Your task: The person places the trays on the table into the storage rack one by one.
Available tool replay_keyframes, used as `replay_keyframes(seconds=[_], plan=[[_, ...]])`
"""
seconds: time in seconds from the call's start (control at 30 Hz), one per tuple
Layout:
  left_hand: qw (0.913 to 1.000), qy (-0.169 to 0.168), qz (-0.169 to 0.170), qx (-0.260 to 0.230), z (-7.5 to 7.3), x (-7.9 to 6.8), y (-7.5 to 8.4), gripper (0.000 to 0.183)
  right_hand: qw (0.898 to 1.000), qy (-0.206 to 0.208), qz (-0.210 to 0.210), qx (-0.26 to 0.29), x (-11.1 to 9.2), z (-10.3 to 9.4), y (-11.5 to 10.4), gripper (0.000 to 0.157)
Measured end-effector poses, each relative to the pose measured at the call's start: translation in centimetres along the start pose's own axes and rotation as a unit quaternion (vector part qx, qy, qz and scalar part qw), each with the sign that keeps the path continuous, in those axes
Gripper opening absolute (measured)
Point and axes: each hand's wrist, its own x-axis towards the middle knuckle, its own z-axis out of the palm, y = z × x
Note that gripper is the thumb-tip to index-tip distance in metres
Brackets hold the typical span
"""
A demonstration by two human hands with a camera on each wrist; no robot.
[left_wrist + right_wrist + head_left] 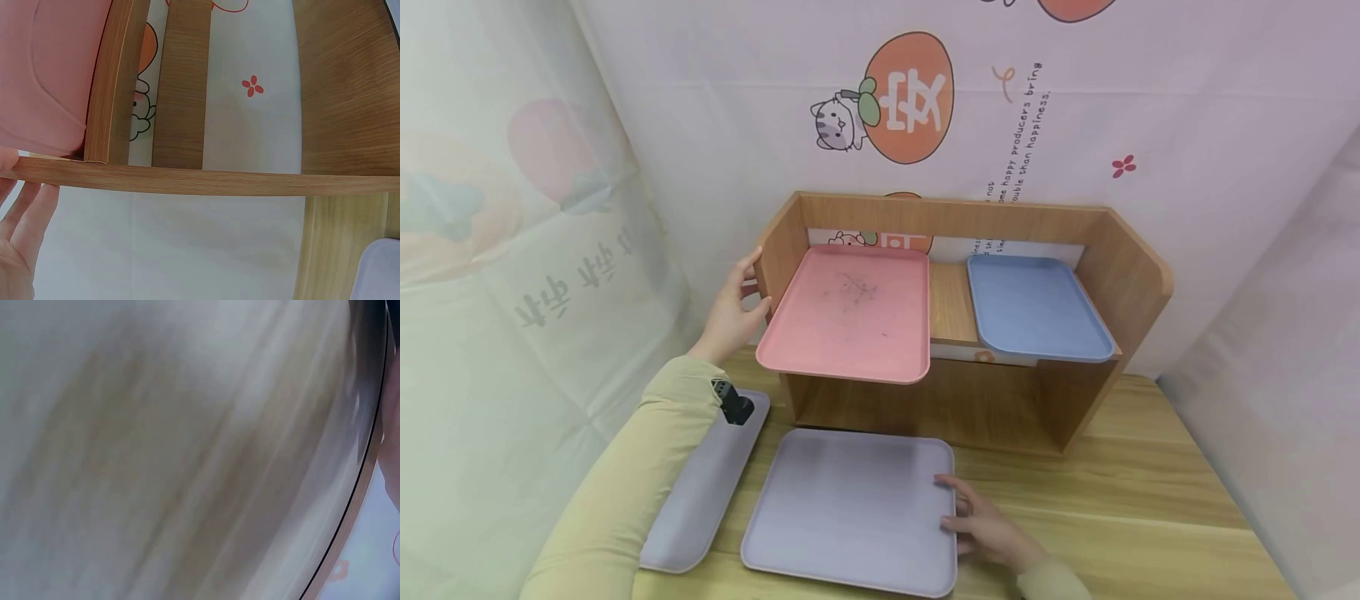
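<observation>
A two-tier wooden desktop shelf [1000, 218] stands against the wall. My left hand [733, 310] grips the front edge of its left side panel [206, 182], fingers on the outer face. A pink tray [857, 312] with dark branch-like marks lies on the upper board, its front jutting past the edge. To its right on that board sits a blue tray [1037, 304]. In front of the shelf, a lavender tray [850, 512] lies flat. My right hand [988, 525] holds its right rim, fingertips over the edge. The right wrist view is mostly blurred.
A second, narrower-looking lavender tray [707, 492] lies on the left of the wooden table [1150, 500], partly covered by my left sleeve [625, 467]. A small black device [733, 406] shows at that cuff. Printed white cloth [737, 125] hangs behind and at both sides.
</observation>
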Motion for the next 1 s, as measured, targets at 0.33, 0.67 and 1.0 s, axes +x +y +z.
replay_keyframes(seconds=[0.33, 0.67, 1.0], plan=[[1.0000, -0.003, 0.002, 0.003, -0.1, -0.1, 0.0, 0.078, 1.000, -0.008, 0.001, -0.010, -1.2, -2.1, -0.1, 0.068], [1.0000, -0.002, 0.002, 0.002, -0.1, -0.1, 0.0, 0.077, 1.000, -0.026, -0.013, -0.012, -2.4, -3.7, 0.4, 0.056], [1.0000, -0.004, 0.003, 0.000, -0.1, 0.0, 0.0, 0.077, 1.000, -0.011, -0.022, -0.017, -3.3, -3.9, 0.2, 0.054]])
